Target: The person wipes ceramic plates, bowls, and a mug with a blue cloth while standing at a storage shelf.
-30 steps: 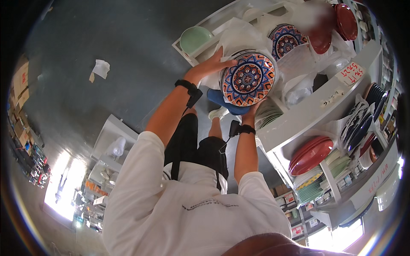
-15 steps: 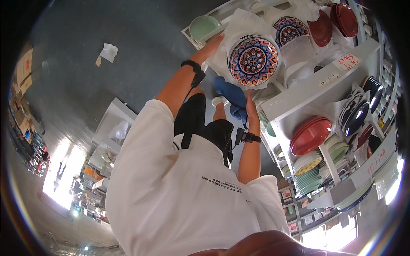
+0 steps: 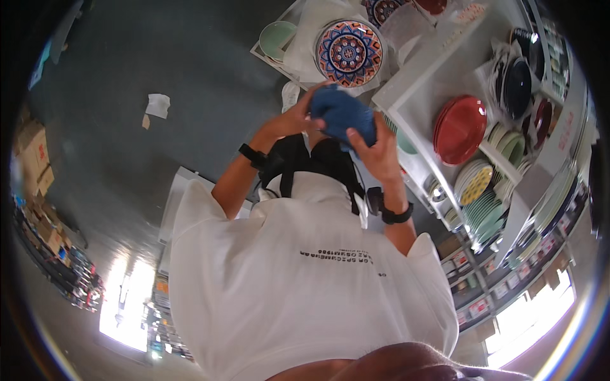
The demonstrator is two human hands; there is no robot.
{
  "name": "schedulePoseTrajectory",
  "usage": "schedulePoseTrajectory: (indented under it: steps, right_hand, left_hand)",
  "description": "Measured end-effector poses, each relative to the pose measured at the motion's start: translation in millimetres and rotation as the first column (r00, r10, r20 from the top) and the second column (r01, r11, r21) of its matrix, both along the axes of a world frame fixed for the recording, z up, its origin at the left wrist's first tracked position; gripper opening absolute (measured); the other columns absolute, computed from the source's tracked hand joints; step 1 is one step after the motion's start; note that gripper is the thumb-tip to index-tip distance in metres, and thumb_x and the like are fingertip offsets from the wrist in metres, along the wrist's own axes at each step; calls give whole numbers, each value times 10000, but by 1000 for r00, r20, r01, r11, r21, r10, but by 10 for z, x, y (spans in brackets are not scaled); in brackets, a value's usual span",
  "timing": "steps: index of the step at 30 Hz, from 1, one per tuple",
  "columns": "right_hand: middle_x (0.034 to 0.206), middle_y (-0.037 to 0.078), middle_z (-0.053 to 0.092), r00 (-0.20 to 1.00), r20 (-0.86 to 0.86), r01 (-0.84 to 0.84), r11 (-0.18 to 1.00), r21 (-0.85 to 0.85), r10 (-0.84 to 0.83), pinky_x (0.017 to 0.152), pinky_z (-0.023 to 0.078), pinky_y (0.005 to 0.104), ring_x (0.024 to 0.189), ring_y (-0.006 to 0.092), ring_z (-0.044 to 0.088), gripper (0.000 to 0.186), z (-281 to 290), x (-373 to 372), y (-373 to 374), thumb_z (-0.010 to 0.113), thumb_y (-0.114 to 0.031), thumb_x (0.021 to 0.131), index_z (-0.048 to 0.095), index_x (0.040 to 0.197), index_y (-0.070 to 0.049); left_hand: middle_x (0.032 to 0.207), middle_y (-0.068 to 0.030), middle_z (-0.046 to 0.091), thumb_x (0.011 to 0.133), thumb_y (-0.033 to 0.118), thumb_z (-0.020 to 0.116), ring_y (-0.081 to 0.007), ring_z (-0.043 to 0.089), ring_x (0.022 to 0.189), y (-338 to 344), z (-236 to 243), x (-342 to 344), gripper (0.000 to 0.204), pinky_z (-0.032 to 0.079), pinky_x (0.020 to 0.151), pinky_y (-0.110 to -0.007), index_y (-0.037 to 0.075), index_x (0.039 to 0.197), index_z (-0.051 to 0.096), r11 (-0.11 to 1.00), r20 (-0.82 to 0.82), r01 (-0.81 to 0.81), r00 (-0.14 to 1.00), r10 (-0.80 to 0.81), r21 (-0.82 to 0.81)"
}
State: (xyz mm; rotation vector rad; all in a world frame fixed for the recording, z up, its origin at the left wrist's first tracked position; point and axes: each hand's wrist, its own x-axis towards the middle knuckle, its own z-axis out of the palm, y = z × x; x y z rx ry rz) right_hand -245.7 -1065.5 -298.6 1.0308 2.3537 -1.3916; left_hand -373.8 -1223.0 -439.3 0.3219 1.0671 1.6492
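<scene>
The blue cloth [image 3: 343, 113] sits between the left hand [image 3: 300, 119] and right hand [image 3: 380, 153], their half-curled fingers [image 3: 358, 142] gripping its sides.

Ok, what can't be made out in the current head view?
- Blue fabric, head view: blur and gripping hands obscure its full shape.
- Left hand, head view: some fingers hidden behind the fabric.
- Second patterned plate, head view: cut off by the top edge.

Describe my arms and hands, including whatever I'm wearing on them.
Your left hand and right hand are gloveless. Each wrist has a black band with a dark, boxy device. Your forearms are bare below loose, short white sleeves.
</scene>
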Motion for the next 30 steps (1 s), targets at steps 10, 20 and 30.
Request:
schedulePoseTrajectory:
  steps: [10, 20, 30]
  right_hand:
    - [982, 140, 673, 811, -574, 186, 881, 435, 113, 817, 529, 387, 884, 329, 647, 611, 1291, 537, -47, 748, -80, 813, 516, 1375, -23]
    - [782, 104, 580, 649, -679, 237, 756, 610, 343, 461, 369, 328, 508, 190, 500, 285, 2697, 1498, -100, 475, -450, 1017, 436, 1125, -189]
    - [981, 266, 633, 845, -428, -152, 911, 384, 321, 465, 355, 310, 552, 245, 486, 508, 3298, 1775, 124, 670, -336, 897, 476, 1276, -57]
  left_hand:
    - [1291, -177, 601, 881, 336, 738, -276, 601, 1166, 1279, 786, 54, 507, 479, 991, -424, -8, 1217, 579, 974, -546, -192, 807, 226, 119]
    - [1285, -307, 542, 912, 139, 573, -486, 527, 1157, 1810, 744, 340, 483, 431, 992, -524, -53, 1345, 484, 966, -992, 229, 74, 104, 119]
    - [1358, -371, 463, 748, 526, 743, -533, 465, 1219, 1433, 1030, 566, 861, 394, 1038, -570, -89, 1300, 498, 963, -977, 240, -198, -74, -122]
